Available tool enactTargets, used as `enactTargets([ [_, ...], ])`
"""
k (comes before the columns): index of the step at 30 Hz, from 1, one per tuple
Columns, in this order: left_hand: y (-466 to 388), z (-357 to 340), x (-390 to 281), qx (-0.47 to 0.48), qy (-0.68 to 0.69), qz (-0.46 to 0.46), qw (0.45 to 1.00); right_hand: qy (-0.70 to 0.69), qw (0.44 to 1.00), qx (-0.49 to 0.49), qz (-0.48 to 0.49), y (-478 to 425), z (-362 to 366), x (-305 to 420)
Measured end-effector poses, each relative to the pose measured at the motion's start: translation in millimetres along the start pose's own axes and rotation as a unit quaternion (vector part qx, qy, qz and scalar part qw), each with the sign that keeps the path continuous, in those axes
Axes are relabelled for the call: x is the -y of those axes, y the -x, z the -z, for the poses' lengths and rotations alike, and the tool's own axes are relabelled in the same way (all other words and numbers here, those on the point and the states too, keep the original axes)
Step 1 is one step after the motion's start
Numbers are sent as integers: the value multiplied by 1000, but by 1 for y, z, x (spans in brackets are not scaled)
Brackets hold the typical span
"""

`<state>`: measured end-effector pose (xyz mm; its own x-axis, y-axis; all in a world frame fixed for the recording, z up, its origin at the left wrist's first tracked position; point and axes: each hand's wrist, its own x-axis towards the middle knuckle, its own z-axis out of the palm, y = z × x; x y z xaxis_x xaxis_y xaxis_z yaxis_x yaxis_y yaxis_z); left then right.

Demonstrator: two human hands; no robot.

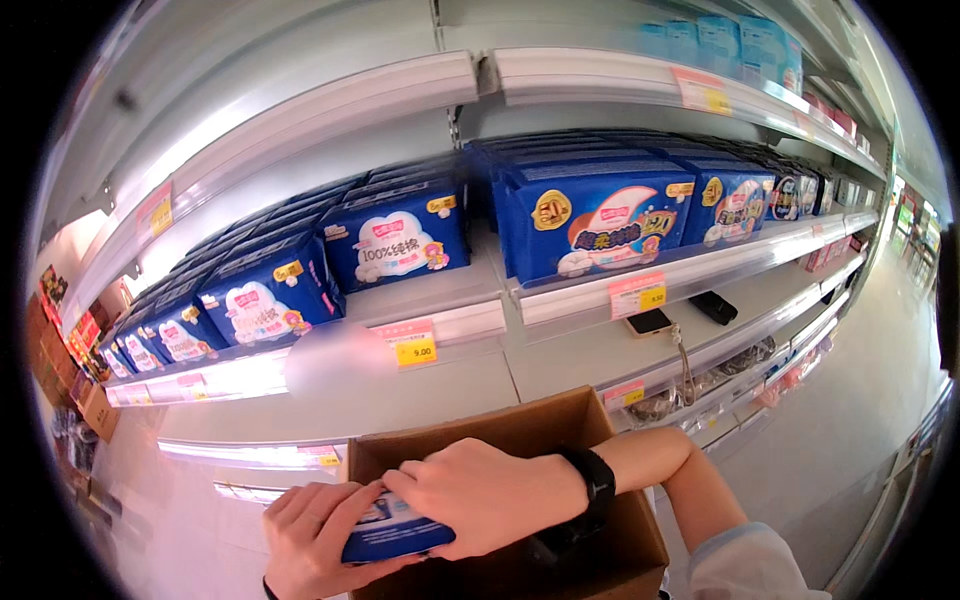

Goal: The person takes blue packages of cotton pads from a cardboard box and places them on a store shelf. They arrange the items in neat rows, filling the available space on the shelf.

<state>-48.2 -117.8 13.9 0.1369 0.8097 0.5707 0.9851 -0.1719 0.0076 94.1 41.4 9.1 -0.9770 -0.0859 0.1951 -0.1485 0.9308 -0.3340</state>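
A blue plastic-wrapped pack of sanitary pads point(401, 534) is held between my two hands over a brown cardboard box point(480, 427). My left hand point(319, 536) grips its left end, thumb below and fingers on top. My right hand point(480, 495) grasps the opposite end, with a black band point(596, 484) on the wrist. The box is open at the top, and a dark item lies in shadow inside it. Similar blue packs point(397, 240) stand in rows on the shelf ahead, with larger-fronted packs point(600, 221) to their right.
A lower shelf point(450, 379) holds two phones, one black point(712, 307) and one with a strap point(649, 322). Price tags point(415, 343) line the shelf edges. Light-blue packs point(769, 52) stand on the upper shelf. Cartons point(97, 412) are at far left; an aisle floor point(877, 330) runs along the right.
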Motion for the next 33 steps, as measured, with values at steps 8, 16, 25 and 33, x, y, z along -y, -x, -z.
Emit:
enactTargets([
  [8, 17, -47, 47, 144, 330, -16, 933, 54, 962, 267, 36, -11, -55, -44],
  [16, 30, -65, 53, 129, 380, -9, 916, 64, 844, 519, 119, -11, -250, -90],
  [25, 47, -64, 57, 92, 388, 18, 917, 69, 850, 522, 13, -21, -324, -88],
  [33, 45, -65, 57, 95, 348, 2, 933, 85, 825, 559, 16, -37, -254, -67],
])
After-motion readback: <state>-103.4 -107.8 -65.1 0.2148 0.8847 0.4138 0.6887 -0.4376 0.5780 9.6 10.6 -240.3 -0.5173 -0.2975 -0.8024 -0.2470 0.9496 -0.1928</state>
